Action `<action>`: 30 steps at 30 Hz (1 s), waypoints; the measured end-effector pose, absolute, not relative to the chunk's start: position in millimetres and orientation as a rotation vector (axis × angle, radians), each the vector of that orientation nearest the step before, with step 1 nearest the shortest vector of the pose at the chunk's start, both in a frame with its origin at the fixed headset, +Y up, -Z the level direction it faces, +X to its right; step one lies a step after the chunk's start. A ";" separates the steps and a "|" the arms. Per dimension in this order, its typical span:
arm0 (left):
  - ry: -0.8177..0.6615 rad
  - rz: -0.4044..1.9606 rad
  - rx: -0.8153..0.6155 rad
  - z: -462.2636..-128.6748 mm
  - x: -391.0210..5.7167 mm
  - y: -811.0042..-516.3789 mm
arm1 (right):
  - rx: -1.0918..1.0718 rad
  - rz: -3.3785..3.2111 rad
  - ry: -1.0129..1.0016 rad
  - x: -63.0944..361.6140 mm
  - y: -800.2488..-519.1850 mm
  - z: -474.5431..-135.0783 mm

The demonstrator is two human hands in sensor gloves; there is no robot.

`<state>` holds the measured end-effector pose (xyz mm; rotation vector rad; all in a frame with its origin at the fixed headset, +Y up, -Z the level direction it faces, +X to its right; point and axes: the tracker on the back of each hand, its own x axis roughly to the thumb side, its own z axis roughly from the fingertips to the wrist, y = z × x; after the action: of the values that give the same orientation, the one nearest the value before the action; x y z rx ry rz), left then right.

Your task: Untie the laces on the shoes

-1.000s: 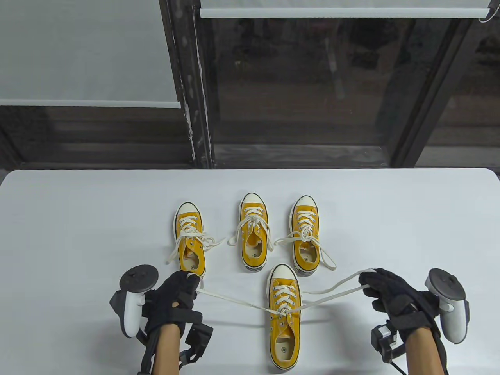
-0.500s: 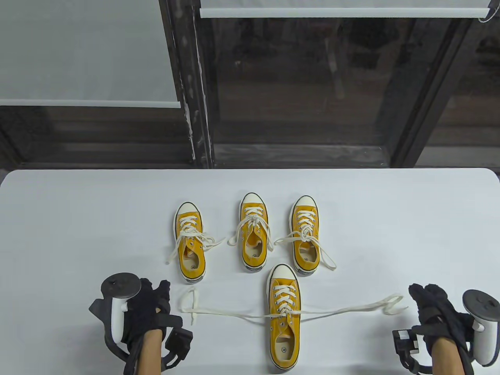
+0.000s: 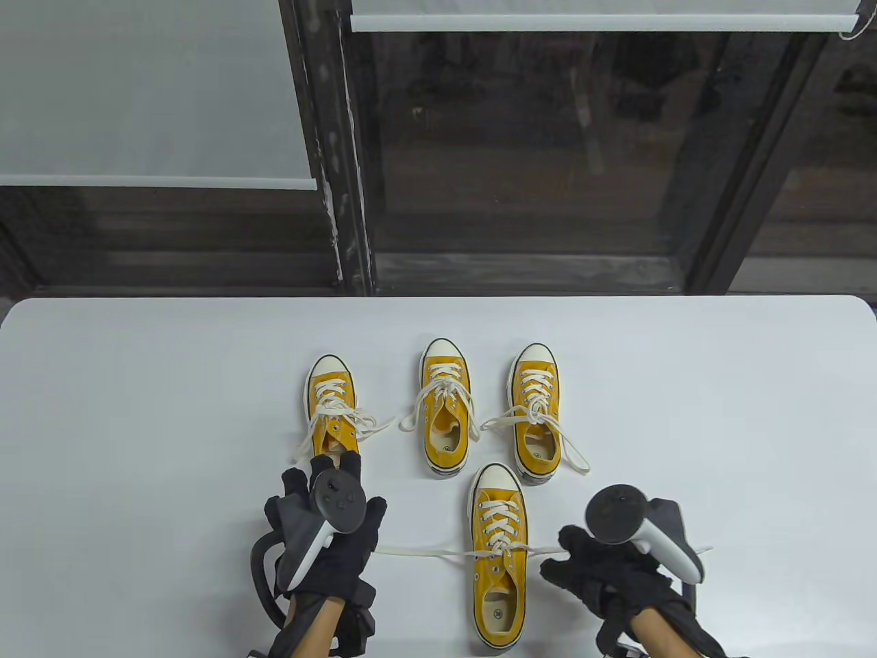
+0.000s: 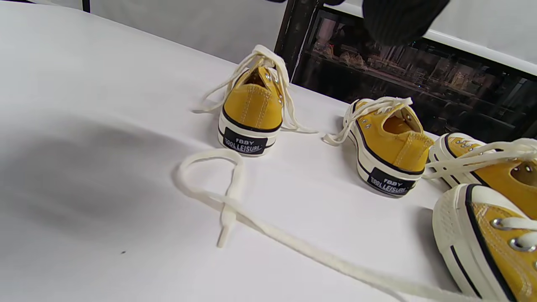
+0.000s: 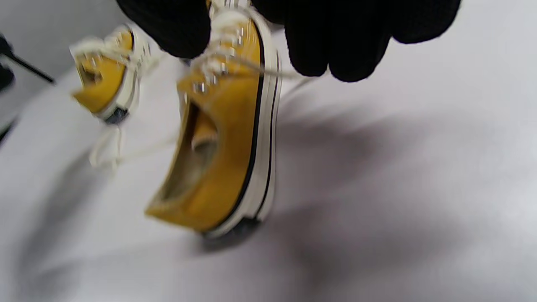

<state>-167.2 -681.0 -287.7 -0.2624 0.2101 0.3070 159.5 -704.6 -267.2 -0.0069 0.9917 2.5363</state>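
One of four yellow canvas low-top sneakers, the nearest shoe, lies unlaced with its cream lace slack across the white surface, three bows behind remain tied, and left hand and right hand hover spread, gripping nothing.

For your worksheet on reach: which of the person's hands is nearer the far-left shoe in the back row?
Left. The left hand sits at the far-left shoe heel; the right hand lies beyond the front shoe.
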 end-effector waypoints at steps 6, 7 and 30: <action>0.166 0.346 -0.313 -287.4 -163.8 -688.5 | -0.015 2.732 1.080 120.2 -736.5 -269.9; 0.161 0.347 -0.314 -287.3 -162.9 -688.7 | -0.033 2.750 1.091 117.4 -739.2 -270.0; 0.147 0.360 -0.344 -288.5 -163.6 -696.6 | -0.230 2.865 0.009 219.7 -581.4 -247.0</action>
<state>-163.6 -696.6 -288.5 -0.3440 0.1474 0.3601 219.7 -581.4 -247.0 -0.2303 0.0094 2.8645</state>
